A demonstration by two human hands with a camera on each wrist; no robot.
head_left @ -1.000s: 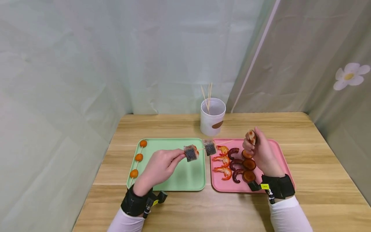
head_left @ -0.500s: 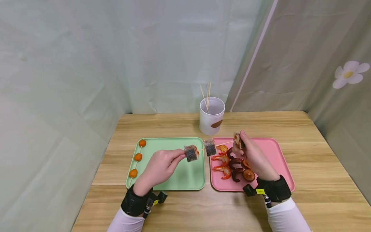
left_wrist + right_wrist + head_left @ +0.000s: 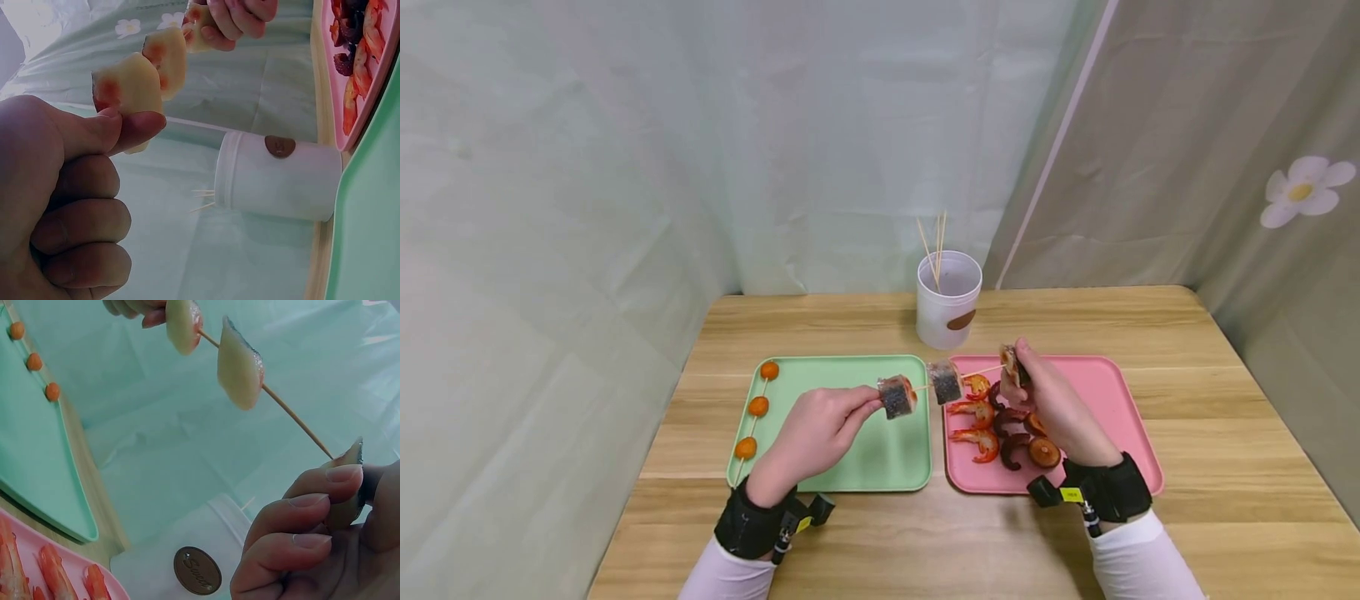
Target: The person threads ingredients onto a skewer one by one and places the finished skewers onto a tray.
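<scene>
My left hand [image 3: 815, 435] pinches the near end of a thin wooden skewer [image 3: 982, 372] above the green tray [image 3: 850, 477]. Two fish chunks with dark skin are threaded on it: one fish chunk [image 3: 897, 397] sits against the left fingertips, another fish chunk [image 3: 945, 382] farther along. At the skewer's far end, my right hand [image 3: 1058, 410] holds a third fish chunk [image 3: 1009, 365] between thumb and curled fingers. In the right wrist view the skewer [image 3: 299, 420] meets this chunk [image 3: 350, 456]; how deep the tip goes is hidden by the fingers.
A pink tray [image 3: 1116, 433] lies under my right hand, with shrimp [image 3: 973, 446], dark tentacle pieces [image 3: 1011, 450] and mushroom caps [image 3: 1043, 452]. An orange-ball skewer [image 3: 758, 407] lies along the green tray's left side. Behind stands a white cup [image 3: 943, 321] with several spare skewers [image 3: 939, 250].
My right hand has moved left and slightly down with its fish chunk, bringing it to the skewer's tip. The left hand has stayed almost still.
</scene>
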